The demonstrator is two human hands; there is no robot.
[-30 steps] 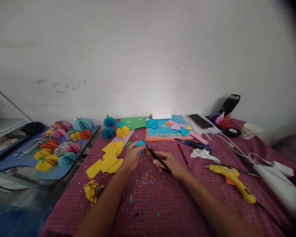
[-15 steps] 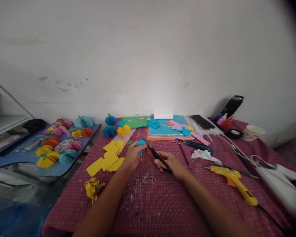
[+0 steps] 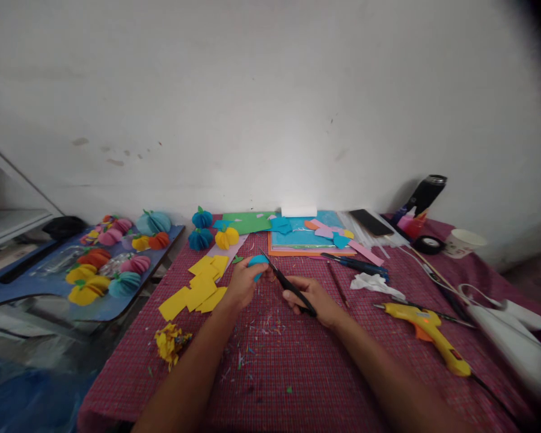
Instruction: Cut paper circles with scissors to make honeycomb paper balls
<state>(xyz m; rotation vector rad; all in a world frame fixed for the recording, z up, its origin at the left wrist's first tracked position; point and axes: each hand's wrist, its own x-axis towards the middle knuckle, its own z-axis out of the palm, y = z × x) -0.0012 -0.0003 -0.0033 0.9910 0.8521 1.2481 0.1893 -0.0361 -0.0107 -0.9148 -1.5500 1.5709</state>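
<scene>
Centrally, left hand (image 3: 242,285) pinches blue paper piece (image 3: 256,261); right hand (image 3: 313,297) grips black scissors (image 3: 285,281), blades at paper; yellow paper squares (image 3: 197,289) near table's left edge.

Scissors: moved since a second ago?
No. The scissors in the right hand stay between the yellow squares and white tissue; only the camera shifted slightly.

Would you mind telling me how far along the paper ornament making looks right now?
Done: a batch of finished paper balls sits on the blue side table, and three more lie beside the green sheet. In hand: the left hand holds a blue paper piece while the right hand works black scissors on it. Left: the yellow squares lie loose.
</scene>
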